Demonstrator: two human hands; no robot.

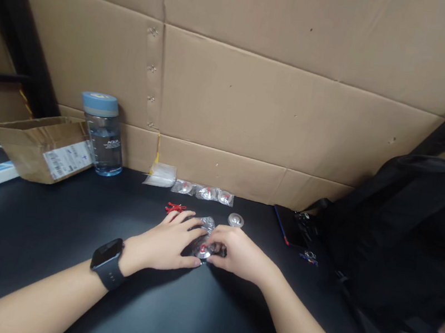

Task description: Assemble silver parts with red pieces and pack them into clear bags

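Note:
Between my hands a shiny round metal disc (204, 249) with a red bit at its centre lies on the black tabletop, in a clear plastic bag (208, 224). My left hand (168, 242), with a black watch on the wrist, rests flat with fingers spread, its fingertips at the bag's left side. My right hand (237, 250) is closed, thumb and fingers pinched at the bag's right edge; its fingertips are partly hidden. Red cords (174, 208) lie just beyond my left fingers. A bare metal disc (236, 220) sits beyond my right hand.
Three bagged discs (206, 192) line the cardboard wall (249, 103), beside a stack of clear bags (162, 175). A water bottle (104, 139) and paper bag (39, 151) stand left. At right are a dark flat pouch (291, 227) and a black backpack (412, 247).

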